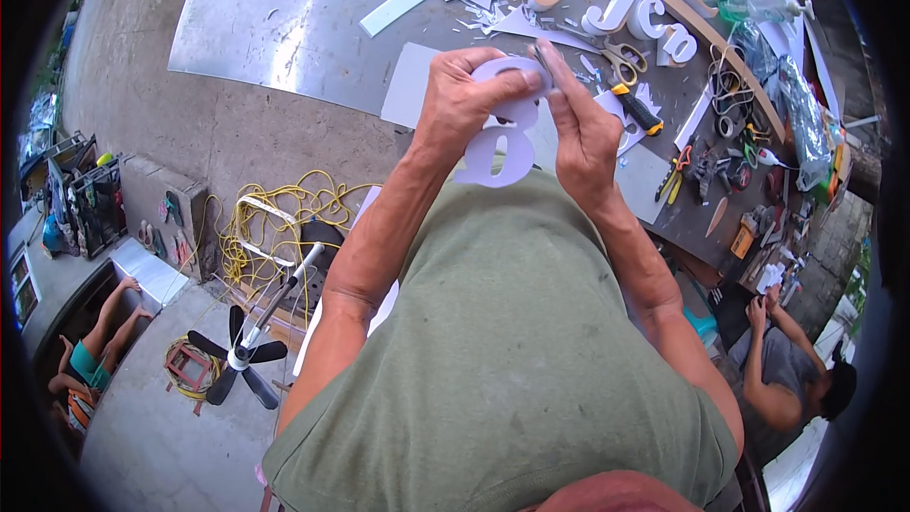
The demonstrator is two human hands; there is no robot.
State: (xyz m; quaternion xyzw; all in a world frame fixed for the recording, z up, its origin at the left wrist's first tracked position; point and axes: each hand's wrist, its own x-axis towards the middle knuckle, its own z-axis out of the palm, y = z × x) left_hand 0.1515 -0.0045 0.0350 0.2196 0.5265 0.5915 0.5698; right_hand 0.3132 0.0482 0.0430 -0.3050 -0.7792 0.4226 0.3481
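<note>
A flat white letter-shaped cutout (500, 163) with rounded openings is held up over the near edge of the table. My left hand (462, 100) grips its upper left part, thumb on top. My right hand (580, 128) is at the cutout's upper right edge, fingers pressed together. A small dark thing shows between those fingertips, too blurred to name. Just beyond my right hand lie scissors (624, 63) and a yellow and black utility knife (637, 110). A white sheet (409, 85) lies below my left hand, and white scraps (512, 23) are scattered ahead.
Finished white raised letters (611, 9) stand at the table's far right, beside a long brown strip (697, 14). Pliers (675, 175) and other tools crowd the right side. Yellow cord (256, 237) and a fan (239, 356) are at left. Another person (787, 370) sits at right.
</note>
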